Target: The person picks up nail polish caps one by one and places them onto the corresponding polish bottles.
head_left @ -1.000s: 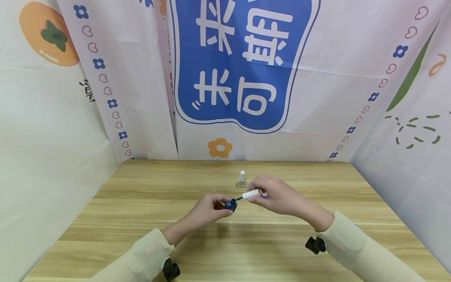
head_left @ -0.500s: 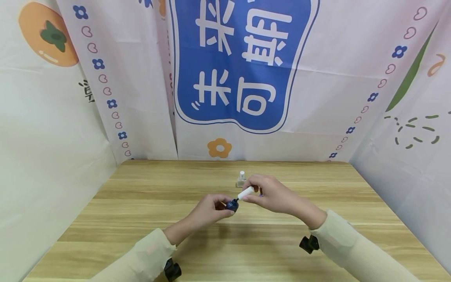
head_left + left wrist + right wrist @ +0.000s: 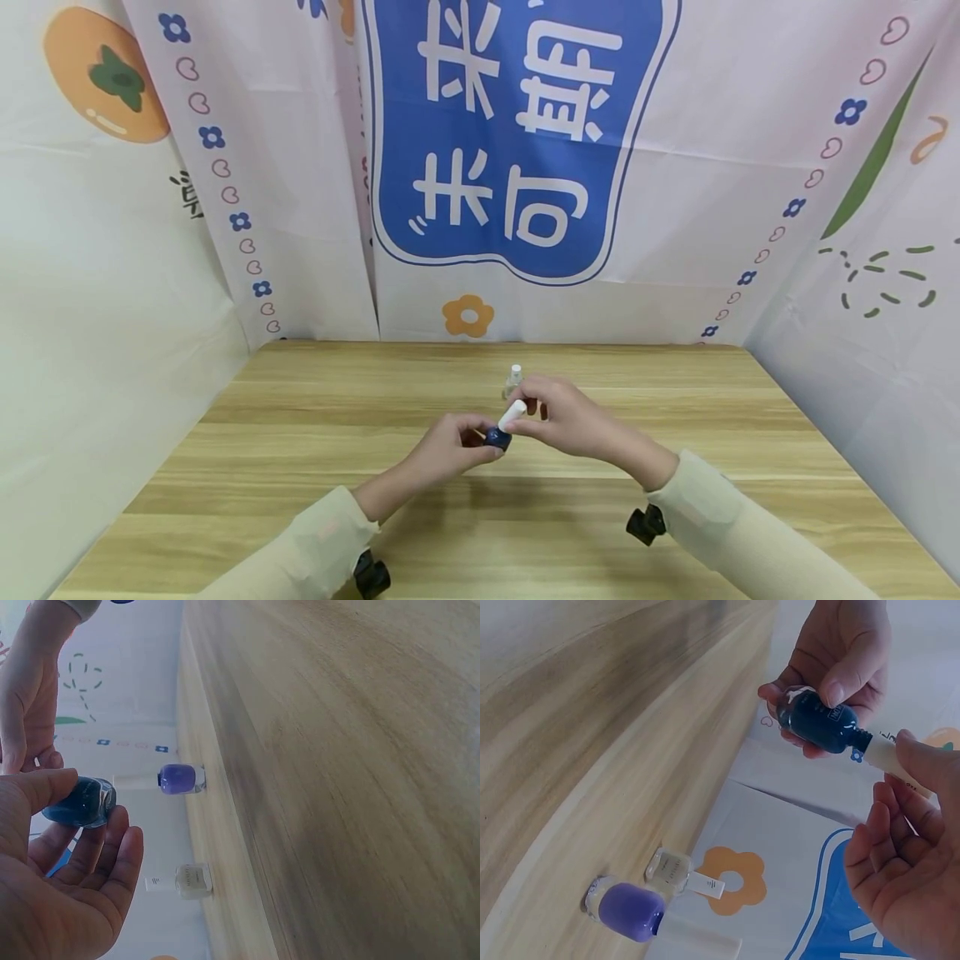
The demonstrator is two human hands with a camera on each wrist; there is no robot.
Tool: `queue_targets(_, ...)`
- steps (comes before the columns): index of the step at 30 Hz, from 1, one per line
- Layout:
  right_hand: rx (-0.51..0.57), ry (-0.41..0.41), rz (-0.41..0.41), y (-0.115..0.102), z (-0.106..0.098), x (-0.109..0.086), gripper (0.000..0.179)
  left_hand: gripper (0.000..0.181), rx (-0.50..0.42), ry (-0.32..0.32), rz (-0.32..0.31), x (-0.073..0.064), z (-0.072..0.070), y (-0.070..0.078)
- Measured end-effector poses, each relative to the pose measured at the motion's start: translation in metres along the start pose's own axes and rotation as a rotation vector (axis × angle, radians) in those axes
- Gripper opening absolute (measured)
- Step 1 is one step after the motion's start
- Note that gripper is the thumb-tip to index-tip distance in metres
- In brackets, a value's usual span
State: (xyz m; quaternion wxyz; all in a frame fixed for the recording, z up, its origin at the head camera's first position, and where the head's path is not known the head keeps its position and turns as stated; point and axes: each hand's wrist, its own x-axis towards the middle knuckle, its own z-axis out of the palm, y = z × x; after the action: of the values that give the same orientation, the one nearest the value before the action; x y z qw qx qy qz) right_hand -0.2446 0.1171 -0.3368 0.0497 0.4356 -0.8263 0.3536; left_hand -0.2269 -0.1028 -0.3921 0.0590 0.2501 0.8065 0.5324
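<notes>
My left hand (image 3: 448, 447) grips a small nail polish bottle (image 3: 497, 439) of dark blue polish between thumb and fingers, held above the table. With thumb and fingertips, my right hand (image 3: 562, 415) pinches its white cap (image 3: 513, 414), which slants up from the bottle's mouth. In the right wrist view, the dark neck (image 3: 861, 740) shows between the blue bottle (image 3: 817, 722) and the cap (image 3: 891, 761); the brush is hidden. The right hand (image 3: 28, 705) is partly behind the left hand (image 3: 64, 892) in the left wrist view.
A purple nail polish bottle (image 3: 178, 779) with a white cap stands on the table (image 3: 315, 417) beside a clear one (image 3: 193, 880). In the head view, the clear bottle (image 3: 513, 381) is just behind the right hand, which hides the purple one. Printed cloth (image 3: 322, 250) hangs around the table.
My right hand has moved left and brought the cap with its brush down into the bottle, tilting the cap more upright. The left hand has stayed nearly in place.
</notes>
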Motion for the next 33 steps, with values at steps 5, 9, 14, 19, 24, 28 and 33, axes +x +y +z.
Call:
queue_targets(5, 0.016, 0.016, 0.015, 0.000, 0.004, 0.001, 0.011, 0.018, 0.001, 0.008, -0.002, 0.000, 0.001, 0.002)
queue_targets(9, 0.019, 0.025, 0.039, 0.000, 0.005, 0.001, 0.011, 0.018, 0.000, 0.013, 0.000, 0.000, 0.001, 0.002)
queue_targets(14, 0.025, 0.025, 0.066, 0.000, 0.005, 0.002, 0.011, 0.020, -0.003, 0.017, 0.001, 0.000, 0.002, 0.001)
queue_targets(19, 0.027, 0.020, 0.088, -0.001, 0.006, 0.003, 0.012, 0.020, -0.004, 0.020, 0.004, 0.000, 0.003, 0.001)
queue_targets(24, 0.023, 0.014, 0.104, -0.002, 0.007, 0.004, 0.011, 0.020, -0.010, 0.025, -0.001, 0.000, 0.002, 0.001)
queue_targets(28, 0.015, 0.022, 0.114, -0.003, 0.008, 0.004, 0.010, 0.020, -0.013, 0.028, 0.001, 0.000, 0.001, 0.001)
queue_targets(33, 0.015, 0.064, 0.110, -0.003, 0.012, 0.005, 0.011, 0.020, -0.018, 0.032, 0.011, 0.000, 0.002, -0.001)
